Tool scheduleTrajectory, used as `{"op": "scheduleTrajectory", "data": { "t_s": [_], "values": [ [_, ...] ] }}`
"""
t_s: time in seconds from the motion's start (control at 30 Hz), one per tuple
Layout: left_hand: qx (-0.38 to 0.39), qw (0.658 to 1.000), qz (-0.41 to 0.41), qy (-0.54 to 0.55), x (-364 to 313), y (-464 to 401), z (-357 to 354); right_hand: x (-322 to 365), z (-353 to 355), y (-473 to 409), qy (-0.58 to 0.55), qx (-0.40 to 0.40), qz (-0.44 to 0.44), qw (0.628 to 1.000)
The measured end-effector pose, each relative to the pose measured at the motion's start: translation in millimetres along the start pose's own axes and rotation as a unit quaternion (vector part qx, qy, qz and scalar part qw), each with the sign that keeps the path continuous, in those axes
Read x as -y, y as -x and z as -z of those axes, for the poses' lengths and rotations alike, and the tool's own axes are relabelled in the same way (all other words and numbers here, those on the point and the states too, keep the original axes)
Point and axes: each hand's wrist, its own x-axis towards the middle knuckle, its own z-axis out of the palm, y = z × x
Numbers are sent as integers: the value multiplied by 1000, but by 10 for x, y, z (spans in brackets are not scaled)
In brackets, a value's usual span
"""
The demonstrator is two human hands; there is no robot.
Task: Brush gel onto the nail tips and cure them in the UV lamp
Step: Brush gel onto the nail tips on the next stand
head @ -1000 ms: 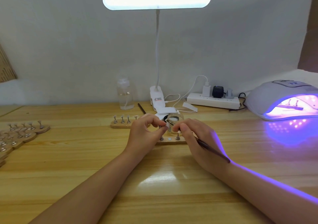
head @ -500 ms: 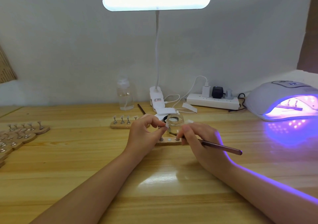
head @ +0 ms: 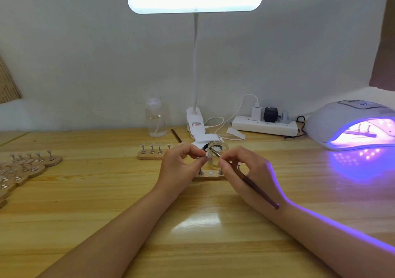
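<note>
My left hand (head: 179, 166) pinches a small clear nail tip (head: 206, 154) at mid-table. My right hand (head: 250, 171) grips a thin brown brush (head: 245, 179), its bristle end at the mouth of an open clear gel jar (head: 218, 154), its tail pointing back over my wrist. Below my fingers lies a wooden holder strip (head: 210, 176) with metal pegs. The white UV lamp (head: 350, 124) at the right glows purple with a holder of nail tips (head: 361, 132) inside.
A second holder with several tips (head: 152, 152) lies behind my left hand. Several more wooden holders (head: 25, 168) crowd the left edge. At the back stand a clear bottle (head: 155, 119), a clip desk lamp (head: 195, 119), a spare brush (head: 176, 135) and a power strip (head: 265, 126).
The brush has swung: its tail pointed out to the right half a second ago and now points back over my wrist, with the bristles raised to the jar mouth. My left hand has stayed put.
</note>
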Motion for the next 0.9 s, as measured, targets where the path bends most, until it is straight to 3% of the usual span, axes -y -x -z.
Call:
{"op": "scheduleTrajectory", "data": {
  "t_s": [0.47, 0.9],
  "values": [
    [-3, 1000, -22, -16, 41, -15, -9, 32, 17, -11, -59, 27, -71, 995],
    [2, 1000, -19, -15, 56, -20, -9, 22, 15, 3, -87, 18, -67, 994]
  ]
}}
